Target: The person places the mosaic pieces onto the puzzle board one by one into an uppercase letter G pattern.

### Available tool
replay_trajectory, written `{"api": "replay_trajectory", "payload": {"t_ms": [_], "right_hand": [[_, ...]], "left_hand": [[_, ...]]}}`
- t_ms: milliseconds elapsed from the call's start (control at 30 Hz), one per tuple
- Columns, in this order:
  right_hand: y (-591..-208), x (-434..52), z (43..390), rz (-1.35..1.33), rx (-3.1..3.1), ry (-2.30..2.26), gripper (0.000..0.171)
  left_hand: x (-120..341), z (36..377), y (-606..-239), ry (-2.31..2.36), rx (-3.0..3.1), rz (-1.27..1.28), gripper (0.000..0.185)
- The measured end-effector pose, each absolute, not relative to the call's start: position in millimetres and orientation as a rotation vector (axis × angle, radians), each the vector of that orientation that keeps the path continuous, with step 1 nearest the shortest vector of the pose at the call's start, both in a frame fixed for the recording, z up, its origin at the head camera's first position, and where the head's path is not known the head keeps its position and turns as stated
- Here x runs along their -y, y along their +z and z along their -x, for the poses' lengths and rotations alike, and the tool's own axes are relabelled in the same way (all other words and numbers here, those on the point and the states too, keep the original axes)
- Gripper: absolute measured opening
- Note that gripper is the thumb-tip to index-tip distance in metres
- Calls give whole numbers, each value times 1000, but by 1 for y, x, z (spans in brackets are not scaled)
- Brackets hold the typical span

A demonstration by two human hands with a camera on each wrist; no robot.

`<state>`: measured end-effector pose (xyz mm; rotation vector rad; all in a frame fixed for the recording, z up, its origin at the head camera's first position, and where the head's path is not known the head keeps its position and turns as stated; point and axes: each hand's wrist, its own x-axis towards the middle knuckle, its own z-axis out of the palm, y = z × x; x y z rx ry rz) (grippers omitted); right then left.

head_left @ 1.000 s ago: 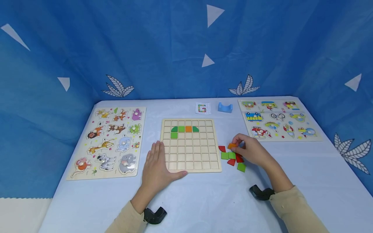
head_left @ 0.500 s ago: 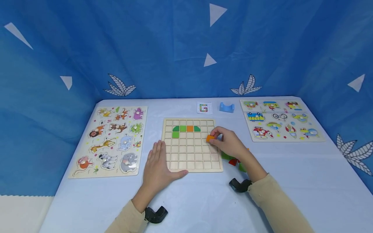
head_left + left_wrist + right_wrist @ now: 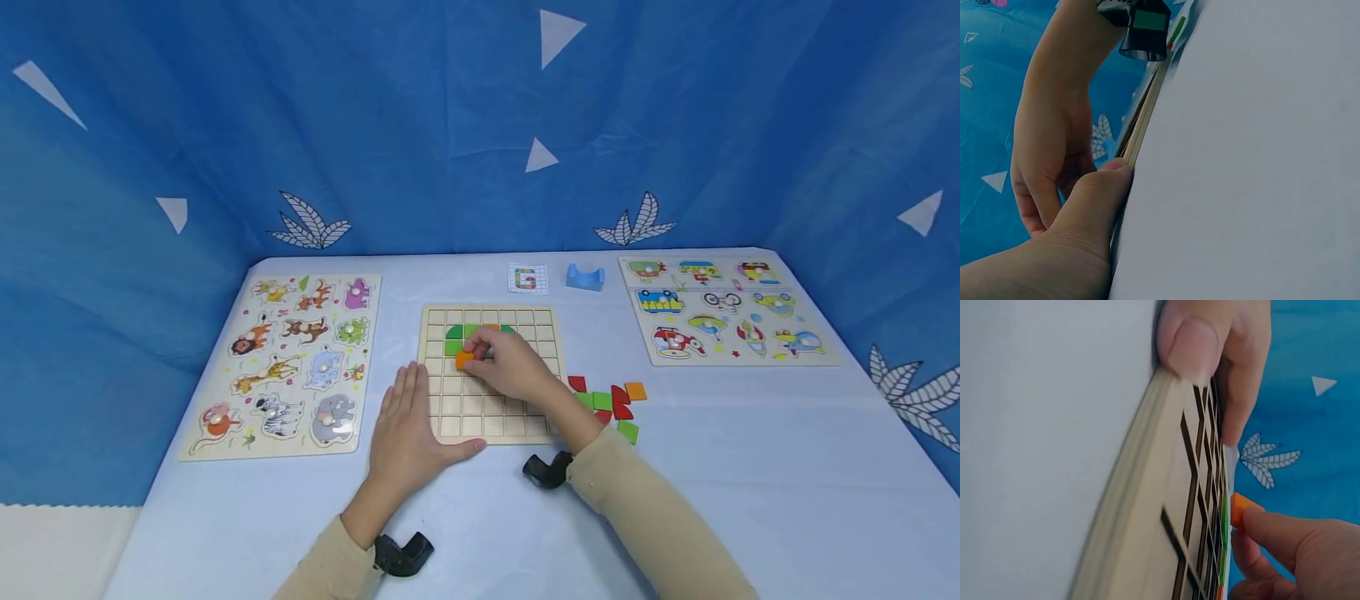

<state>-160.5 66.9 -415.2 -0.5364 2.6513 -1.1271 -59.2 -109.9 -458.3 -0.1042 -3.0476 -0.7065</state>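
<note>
Orange square (image 3: 464,360) is pinched by your right hand (image 3: 510,364) over the left part of the grid board (image 3: 461,406). Your left hand (image 3: 405,433), fingers straight, touches the board's left and near edges. Loose tiles (image 3: 602,401) lie right of the board.

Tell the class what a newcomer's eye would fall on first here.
Probably the right hand, pinching an orange piece over the wooden grid board at centre. Next, the blue backdrop behind, then the animal puzzle on the left and vehicle puzzle on the right.
</note>
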Motion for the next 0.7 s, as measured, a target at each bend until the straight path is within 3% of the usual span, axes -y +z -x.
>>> {"api": "replay_trajectory", "payload": {"t_ms": [700], "right_hand": [[-415,-46,156,670,-2787,-855,12]], "left_hand": [[111,58,-457,-741,3061,120,137]]}}
